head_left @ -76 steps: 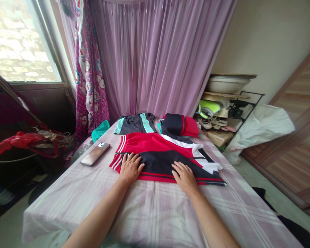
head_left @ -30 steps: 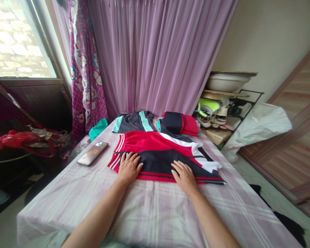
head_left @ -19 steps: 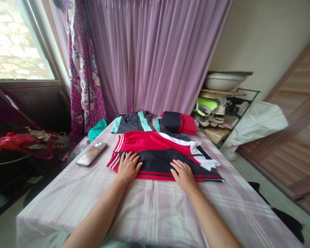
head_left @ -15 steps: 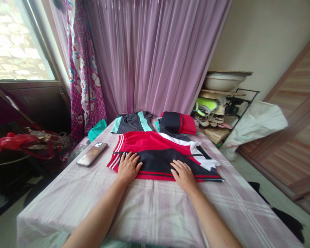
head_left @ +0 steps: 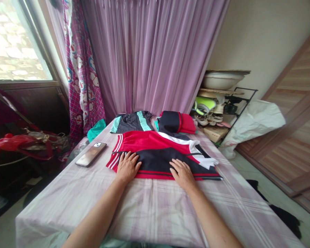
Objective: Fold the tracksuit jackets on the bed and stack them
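Your left hand (head_left: pixel 127 167) lies palm down on the red and black jacket (head_left: pixel 157 146), which is spread flat across the middle of the table (head_left: pixel 155 210). The fingers are stretched out and slightly fanned, and they press on the cloth without gripping it. Your right hand (head_left: pixel 182 174) rests the same way further toward the table's right side. Its palm is flat and its fingers are extended, with nothing pinched or held. Both hands sit on the jacket's near hem, the side closest to the table's near edge, and they are well apart from each other.

A phone (head_left: pixel 91 154) lies screen up near the table's left edge, just beside the jacket's striped cuff but not touching it. At the table's far end there are two folded pieces side by side: a grey and teal garment (head_left: pixel 130 122) on the left and a dark and red garment (head_left: pixel 176 122) on the right. Both are close to the jacket's far edge. A purple curtain (head_left: pixel 155 51) hangs behind the table's far end. A metal rack (head_left: pixel 222 106) with shoes stands off the table's far right corner, and a white sack (head_left: pixel 255 119) leans beside it.
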A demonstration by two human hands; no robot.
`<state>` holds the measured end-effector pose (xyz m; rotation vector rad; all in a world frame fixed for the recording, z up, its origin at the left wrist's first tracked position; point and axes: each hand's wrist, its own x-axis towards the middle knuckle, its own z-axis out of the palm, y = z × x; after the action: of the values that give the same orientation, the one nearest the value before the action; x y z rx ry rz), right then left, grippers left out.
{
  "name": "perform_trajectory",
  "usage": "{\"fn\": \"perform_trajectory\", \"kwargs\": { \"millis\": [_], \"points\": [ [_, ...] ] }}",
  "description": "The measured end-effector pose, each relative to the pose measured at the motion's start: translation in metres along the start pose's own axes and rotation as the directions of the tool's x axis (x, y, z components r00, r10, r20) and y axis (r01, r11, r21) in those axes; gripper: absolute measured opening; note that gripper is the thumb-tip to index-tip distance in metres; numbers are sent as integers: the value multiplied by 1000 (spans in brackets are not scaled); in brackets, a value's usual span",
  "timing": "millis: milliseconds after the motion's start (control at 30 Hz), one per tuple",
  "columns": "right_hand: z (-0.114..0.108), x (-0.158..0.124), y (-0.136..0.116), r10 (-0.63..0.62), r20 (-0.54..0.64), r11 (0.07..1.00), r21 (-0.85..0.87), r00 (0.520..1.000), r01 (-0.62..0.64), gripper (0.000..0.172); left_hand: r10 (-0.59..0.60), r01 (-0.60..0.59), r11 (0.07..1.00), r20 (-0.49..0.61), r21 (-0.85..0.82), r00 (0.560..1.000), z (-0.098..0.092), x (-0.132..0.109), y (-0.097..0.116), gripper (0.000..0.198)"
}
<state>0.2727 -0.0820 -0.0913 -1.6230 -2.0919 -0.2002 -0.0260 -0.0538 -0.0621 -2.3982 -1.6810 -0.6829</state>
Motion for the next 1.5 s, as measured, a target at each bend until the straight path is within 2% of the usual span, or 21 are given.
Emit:
{"fn": "perform_trajectory", "kwargs": {
  "millis": [1267, 1500],
  "points": [
    [1, -1, 1, -5, -13, 1000, 22, 1000, 5, 35, 0, 0, 1000, 1, 19, 1000, -1, 0, 1, 41],
    [1, -1, 1, 0, -2, 1000, 6, 1000, 0, 35, -9, 8, 1000, 30, 19, 999, -2, 1, 1, 41]
  ]
}}
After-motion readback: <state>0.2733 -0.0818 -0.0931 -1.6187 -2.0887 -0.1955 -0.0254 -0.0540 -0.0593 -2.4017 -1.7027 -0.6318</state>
